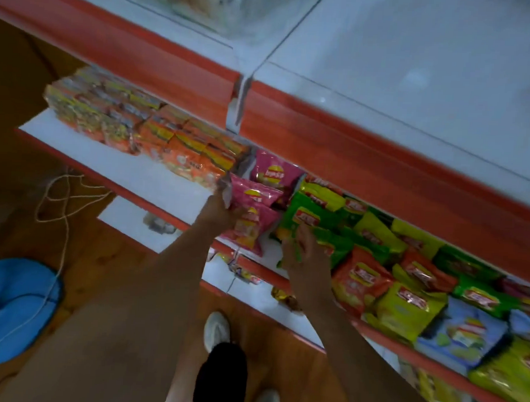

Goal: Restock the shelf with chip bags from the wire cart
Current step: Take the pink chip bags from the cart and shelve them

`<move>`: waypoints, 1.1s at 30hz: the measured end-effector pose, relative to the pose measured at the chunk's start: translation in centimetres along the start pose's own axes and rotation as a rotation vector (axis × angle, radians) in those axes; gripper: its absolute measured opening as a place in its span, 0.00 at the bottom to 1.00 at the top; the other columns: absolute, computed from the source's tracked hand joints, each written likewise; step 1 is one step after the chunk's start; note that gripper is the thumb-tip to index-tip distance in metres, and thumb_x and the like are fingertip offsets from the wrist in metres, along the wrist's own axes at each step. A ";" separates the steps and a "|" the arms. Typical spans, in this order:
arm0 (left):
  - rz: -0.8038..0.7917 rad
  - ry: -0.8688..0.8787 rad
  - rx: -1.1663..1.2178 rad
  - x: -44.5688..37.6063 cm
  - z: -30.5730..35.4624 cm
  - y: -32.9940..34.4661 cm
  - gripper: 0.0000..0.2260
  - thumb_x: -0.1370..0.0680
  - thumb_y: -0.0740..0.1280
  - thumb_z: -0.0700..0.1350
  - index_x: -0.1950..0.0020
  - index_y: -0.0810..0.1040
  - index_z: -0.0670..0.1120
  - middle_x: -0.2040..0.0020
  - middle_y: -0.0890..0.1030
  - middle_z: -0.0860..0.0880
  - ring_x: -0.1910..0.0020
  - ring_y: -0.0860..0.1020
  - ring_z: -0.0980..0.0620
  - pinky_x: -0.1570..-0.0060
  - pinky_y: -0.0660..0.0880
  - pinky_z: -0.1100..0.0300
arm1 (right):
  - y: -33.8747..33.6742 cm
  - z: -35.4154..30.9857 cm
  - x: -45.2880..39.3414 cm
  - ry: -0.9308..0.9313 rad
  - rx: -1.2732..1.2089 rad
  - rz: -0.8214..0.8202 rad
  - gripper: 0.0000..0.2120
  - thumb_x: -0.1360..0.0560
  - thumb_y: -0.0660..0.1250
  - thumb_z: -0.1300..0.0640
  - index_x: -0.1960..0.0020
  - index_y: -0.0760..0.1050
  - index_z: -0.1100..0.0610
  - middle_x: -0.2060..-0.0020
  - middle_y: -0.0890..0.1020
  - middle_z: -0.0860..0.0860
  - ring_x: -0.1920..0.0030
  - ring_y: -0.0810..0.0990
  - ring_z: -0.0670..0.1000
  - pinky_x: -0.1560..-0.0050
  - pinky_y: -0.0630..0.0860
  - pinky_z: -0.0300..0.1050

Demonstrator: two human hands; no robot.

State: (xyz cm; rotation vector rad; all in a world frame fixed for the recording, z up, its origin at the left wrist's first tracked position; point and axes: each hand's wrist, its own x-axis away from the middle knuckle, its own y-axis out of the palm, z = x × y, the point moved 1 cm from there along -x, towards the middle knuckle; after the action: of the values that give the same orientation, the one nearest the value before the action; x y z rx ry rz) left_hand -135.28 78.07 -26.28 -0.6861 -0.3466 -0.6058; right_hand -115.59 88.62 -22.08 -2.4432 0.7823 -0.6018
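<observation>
Crowding the shelf (154, 176), orange packs (186, 153) flank the left hand (218, 212) gripping a pink bag (250, 227), right hand (301, 249) clutching a green bag (332, 244).

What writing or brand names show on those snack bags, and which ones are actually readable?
Nothing can be read with certainty; the picture is motion-blurred.
Pink chip bags held by the left hand: a round red-and-yellow logo, letters smeared.
Green chip bags at the right hand: red label, unreadable.
Orange packs on the shelf: print too blurred.
Light blue bag: logo illegible.
</observation>
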 end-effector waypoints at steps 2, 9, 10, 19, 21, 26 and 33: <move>0.166 -0.058 -0.027 1.0 0.3 0.1 0.42 0.30 0.70 0.64 0.24 0.59 0.43 0.33 0.73 0.38 0.36 0.75 0.38 0.39 0.75 0.43 | -1.7 0.5 0.5 -0.032 -0.003 -0.030 0.28 0.21 0.60 0.43 0.24 0.60 0.50 0.27 0.68 0.47 0.29 0.68 0.48 0.30 0.69 0.50; 0.329 0.303 -0.326 8.5 0.6 5.1 0.26 0.24 0.65 0.52 0.29 0.65 0.44 0.35 0.69 0.41 0.37 0.69 0.42 0.40 0.74 0.43 | -4.9 1.3 -0.8 -0.177 0.271 -0.029 0.12 0.21 0.64 0.53 0.39 0.75 0.52 0.44 0.81 0.49 0.43 0.79 0.50 0.46 0.73 0.38; 0.283 0.348 -0.352 8.7 0.5 6.2 0.26 0.24 0.63 0.55 0.28 0.65 0.47 0.34 0.69 0.44 0.37 0.69 0.45 0.40 0.75 0.46 | -5.3 1.9 -1.4 -0.243 0.449 0.065 0.14 0.23 0.66 0.52 0.38 0.74 0.52 0.44 0.79 0.49 0.42 0.77 0.51 0.45 0.73 0.40; 0.363 0.262 -0.483 5.7 -4.1 12.2 0.44 0.29 0.60 0.71 0.21 0.44 0.54 0.20 0.49 0.42 0.23 0.48 0.32 0.28 0.52 0.32 | -4.1 7.4 -6.9 -0.397 1.110 0.136 0.34 0.37 0.75 0.38 0.36 0.75 0.54 0.37 0.74 0.56 0.31 0.68 0.61 0.27 0.56 0.67; 0.375 0.237 -0.408 4.3 -5.0 11.8 0.46 0.31 0.56 0.74 0.21 0.41 0.55 0.20 0.46 0.42 0.23 0.46 0.32 0.28 0.53 0.31 | -3.7 7.5 -7.3 -0.435 1.074 0.211 0.31 0.38 0.75 0.39 0.40 0.77 0.55 0.36 0.74 0.56 0.31 0.68 0.61 0.28 0.57 0.67; 0.479 0.293 -0.460 3.5 -6.3 11.3 0.43 0.29 0.58 0.74 0.21 0.47 0.55 0.22 0.57 0.45 0.24 0.59 0.38 0.31 0.59 0.33 | -3.0 7.4 -7.3 -0.452 0.903 0.353 0.27 0.28 0.65 0.36 0.37 0.73 0.53 0.32 0.71 0.54 0.30 0.67 0.58 0.27 0.57 0.63; 0.436 0.394 -0.396 1.9 -7.8 9.0 0.48 0.33 0.67 0.70 0.21 0.46 0.55 0.25 0.61 0.45 0.27 0.64 0.42 0.33 0.68 0.42 | 1.6 -0.4 -13.5 -0.532 0.775 0.221 0.25 0.22 0.60 0.43 0.29 0.67 0.52 0.42 0.81 0.51 0.39 0.77 0.55 0.28 0.63 0.55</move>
State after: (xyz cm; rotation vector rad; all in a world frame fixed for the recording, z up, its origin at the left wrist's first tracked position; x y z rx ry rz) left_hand -127.36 77.51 -35.42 -0.9653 0.2964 -0.3787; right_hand -126.40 95.83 -26.08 -1.6514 0.4616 -0.1060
